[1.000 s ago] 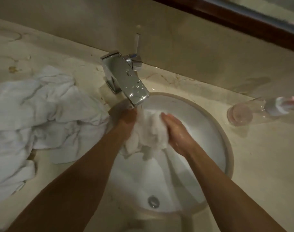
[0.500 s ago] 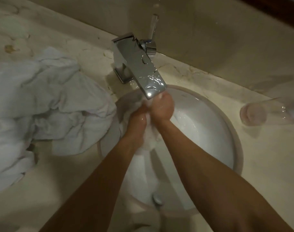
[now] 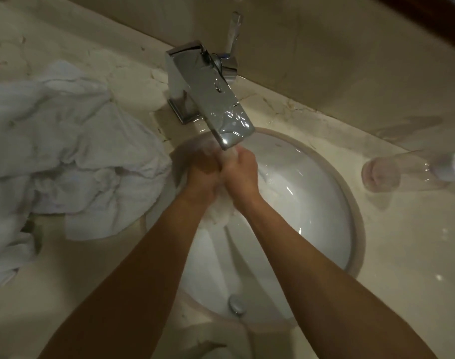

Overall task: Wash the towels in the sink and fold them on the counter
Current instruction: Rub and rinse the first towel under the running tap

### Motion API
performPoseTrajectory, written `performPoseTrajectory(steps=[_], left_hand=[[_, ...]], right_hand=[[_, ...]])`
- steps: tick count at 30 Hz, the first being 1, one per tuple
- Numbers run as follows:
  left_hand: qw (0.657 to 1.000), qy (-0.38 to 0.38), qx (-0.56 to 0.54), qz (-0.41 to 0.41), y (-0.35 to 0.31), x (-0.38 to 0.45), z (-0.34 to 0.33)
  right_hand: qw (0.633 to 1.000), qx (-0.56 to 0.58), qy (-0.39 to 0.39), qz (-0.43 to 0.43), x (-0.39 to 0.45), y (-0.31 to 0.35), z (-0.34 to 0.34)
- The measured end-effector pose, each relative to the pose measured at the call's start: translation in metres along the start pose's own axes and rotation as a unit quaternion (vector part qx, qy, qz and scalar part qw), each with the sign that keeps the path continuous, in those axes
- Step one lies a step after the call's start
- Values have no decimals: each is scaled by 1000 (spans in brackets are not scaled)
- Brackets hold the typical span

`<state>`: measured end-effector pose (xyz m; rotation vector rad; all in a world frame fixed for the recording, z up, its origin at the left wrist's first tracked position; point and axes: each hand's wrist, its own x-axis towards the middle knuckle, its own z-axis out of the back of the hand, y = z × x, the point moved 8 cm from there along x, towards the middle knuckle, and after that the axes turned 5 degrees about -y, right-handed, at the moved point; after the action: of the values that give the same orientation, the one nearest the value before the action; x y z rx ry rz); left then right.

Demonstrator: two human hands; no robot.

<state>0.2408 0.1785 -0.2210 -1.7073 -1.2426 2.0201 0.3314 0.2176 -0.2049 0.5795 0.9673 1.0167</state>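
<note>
A small white wet towel is bunched between my two hands over the round white sink, right under the chrome faucet spout. My left hand and my right hand are pressed together, fingers curled round the towel, which mostly hides inside them. Water runs from the spout onto the hands. A heap of crumpled white towels lies on the marble counter to the left of the sink.
A clear glass lies on its side on the counter right of the sink. The faucet lever stands up behind the spout, against the beige wall. The drain plug sits at the basin's near side.
My hands closed together, squeezing the spread towel into a tight bunch and lifting it up under the spout. The view shifted so the faucet sits more central.
</note>
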Motion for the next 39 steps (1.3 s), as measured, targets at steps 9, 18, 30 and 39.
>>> performPoseTrajectory(steps=[9, 18, 30, 39], left_hand=[[991, -27, -127, 26, 9, 12, 24], [896, 157, -325, 260, 67, -42, 23], [993, -11, 119, 5, 10, 3, 15], [999, 33, 22, 19, 14, 4, 20]], right_hand=[[995, -39, 90, 12, -19, 10, -15], [840, 371, 145, -368, -81, -109, 57], [995, -75, 69, 5, -34, 0, 13], [988, -133, 70, 34, -7, 14, -24]])
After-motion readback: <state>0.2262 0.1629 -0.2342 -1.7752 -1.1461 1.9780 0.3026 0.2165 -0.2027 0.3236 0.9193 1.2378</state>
